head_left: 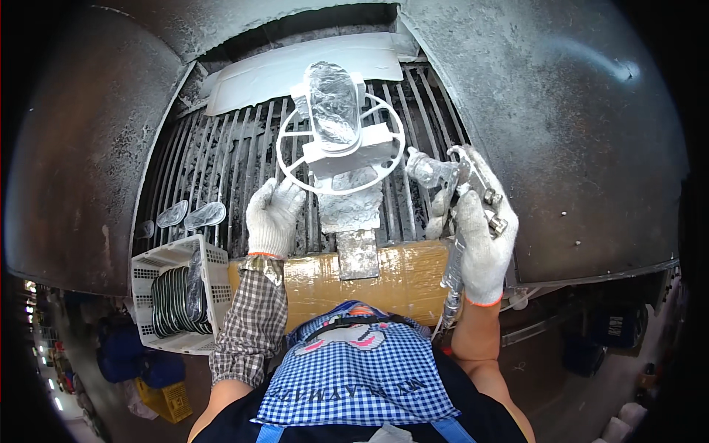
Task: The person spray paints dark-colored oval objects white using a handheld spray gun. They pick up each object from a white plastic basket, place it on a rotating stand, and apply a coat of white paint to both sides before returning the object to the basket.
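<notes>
My left hand (272, 220), in a white knitted glove, has its fingers reaching up to the near left rim of a white spoked wheel (399, 159). The fingertips look to be touching the rim, not wrapped round it. Above the wheel, on white-coated blocks (347, 151), rests a long oval piece (334, 103) with a shiny, wrinkled film-like face. To the right, my gloved right hand (484, 236) is closed round a metal spray gun (473, 173), its nozzle end toward the wheel. The trigger is partly hidden by the fingers.
A white plastic basket (218, 269) at left holds several dark-edged oval pieces. Film-faced ovals (205, 215) lie beside it on the slatted grate (240, 148). Tall metal booth walls (96, 148) flank both sides. A brown taped ledge (310, 284) runs in front of me. A hose hangs below the gun.
</notes>
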### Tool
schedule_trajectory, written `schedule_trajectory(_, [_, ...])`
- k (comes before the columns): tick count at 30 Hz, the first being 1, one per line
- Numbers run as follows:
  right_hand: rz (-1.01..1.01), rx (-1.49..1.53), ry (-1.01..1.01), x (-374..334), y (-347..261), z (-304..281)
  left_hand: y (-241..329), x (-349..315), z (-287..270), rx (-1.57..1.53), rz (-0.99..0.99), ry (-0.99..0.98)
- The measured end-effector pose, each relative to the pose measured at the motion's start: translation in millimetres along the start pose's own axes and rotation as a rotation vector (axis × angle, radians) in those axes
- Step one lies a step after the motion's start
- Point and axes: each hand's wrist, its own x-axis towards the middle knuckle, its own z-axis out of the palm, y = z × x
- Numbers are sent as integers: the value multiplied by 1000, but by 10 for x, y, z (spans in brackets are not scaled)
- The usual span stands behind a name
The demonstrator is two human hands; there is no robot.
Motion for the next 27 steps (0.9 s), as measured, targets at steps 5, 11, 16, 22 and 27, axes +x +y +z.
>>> schedule_trajectory(5, [18,-7,-108,-8,102,191,-141,-88,-66,26,-57,-20])
schedule_trajectory(11, [38,-7,-172,133,294,291,-358,-188,-128,-13,-129,-22])
schedule_trajectory(16, [-9,-69,-102,274,344,344,-404,-226,-141,-22,-133,6])
schedule_trajectory(22, [-13,18,-80,356,396,317,-378,-265,-72,-23,-154,-127])
schedule_trajectory(27, [-110,-120,29,300,341,297,-338,-287,20,-28,-169,-148])
